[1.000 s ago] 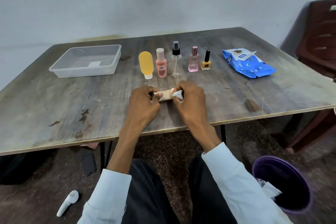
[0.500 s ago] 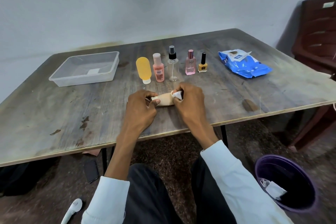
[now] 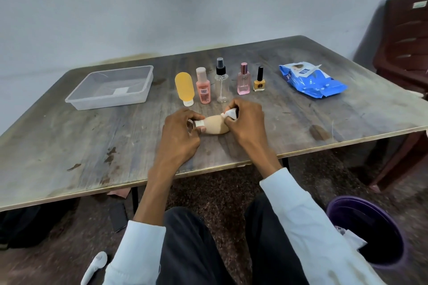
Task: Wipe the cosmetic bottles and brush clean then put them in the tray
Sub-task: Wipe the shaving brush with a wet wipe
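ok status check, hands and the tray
Left hand grips beige bottle by its white cap. Right hand rubs it with white wipe. Tray holds no bottles. Nothing in the way.

Beige tube horizontal; five bottles upright

Pale blue long sleeves, black trousers

- Left hand: over the table near its front edge, knuckles up, fingers curled, pinching the white end of a beige tube.
- Right hand: just beside the left, fingers curled, pinching a white wipe against the tube's other end.
- Both forearms bare, reaching forward; pale sleeves pushed up.
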